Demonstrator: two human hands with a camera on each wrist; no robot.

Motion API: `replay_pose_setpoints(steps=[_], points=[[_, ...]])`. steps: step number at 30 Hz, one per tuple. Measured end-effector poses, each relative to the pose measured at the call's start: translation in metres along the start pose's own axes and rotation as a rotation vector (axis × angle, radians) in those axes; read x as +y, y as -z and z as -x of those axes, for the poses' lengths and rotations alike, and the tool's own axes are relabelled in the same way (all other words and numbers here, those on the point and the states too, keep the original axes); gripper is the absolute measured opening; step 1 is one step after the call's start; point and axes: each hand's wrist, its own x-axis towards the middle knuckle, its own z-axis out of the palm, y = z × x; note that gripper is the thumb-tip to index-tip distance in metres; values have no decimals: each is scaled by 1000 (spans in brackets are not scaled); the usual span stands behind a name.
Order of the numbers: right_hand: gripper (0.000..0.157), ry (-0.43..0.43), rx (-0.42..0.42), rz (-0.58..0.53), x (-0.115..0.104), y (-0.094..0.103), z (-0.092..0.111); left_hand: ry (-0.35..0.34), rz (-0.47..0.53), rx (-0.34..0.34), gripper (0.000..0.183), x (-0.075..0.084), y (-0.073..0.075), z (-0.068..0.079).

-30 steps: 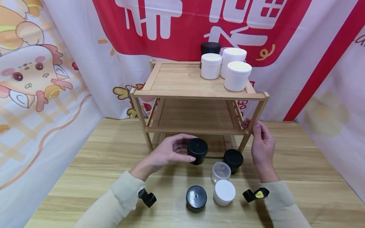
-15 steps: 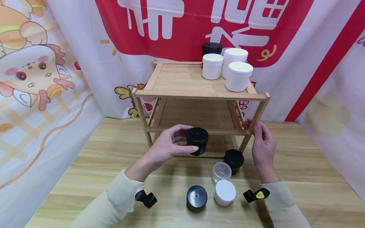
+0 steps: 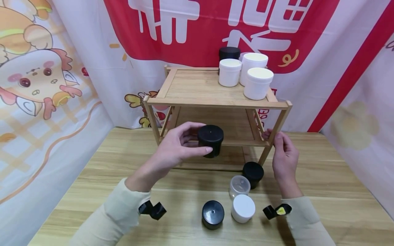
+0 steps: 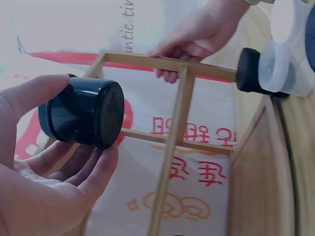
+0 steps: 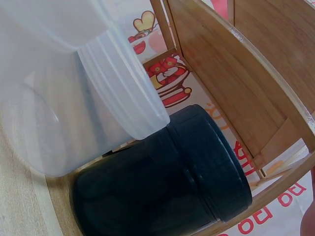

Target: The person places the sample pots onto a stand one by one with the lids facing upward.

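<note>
My left hand grips a black lidded jar, thumb on its near side and fingers behind. In the head view the jar is in the air before the middle shelf of the wooden rack. The left wrist view shows the same jar tilted in that hand. My right hand grips the rack's front right post, its fingertips partly hidden behind it. Close by that hand on the table stands another black jar, with a clear jar beside it.
A white jar and a further black jar stand at the front of the table. On the rack's top shelf, several jars crowd the right side, including a white jar and a black jar. Printed curtains hang behind.
My left hand has lifted the black jar from just above table height up to the middle shelf's front edge. The right hand stays on the post.
</note>
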Motion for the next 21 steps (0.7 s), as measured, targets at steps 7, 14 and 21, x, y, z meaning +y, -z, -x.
replay_pose_setpoints(steps=[7,14,21], points=[[45,33,12,-44,2,0,-1,-73,-23,0,60,18,-2,2],[45,34,19,-66,4,-1,-1,-119,-61,12,56,34,-4,0],[44,36,14,-43,3,-1,-1,-133,-92,17,55,49,-3,-3]])
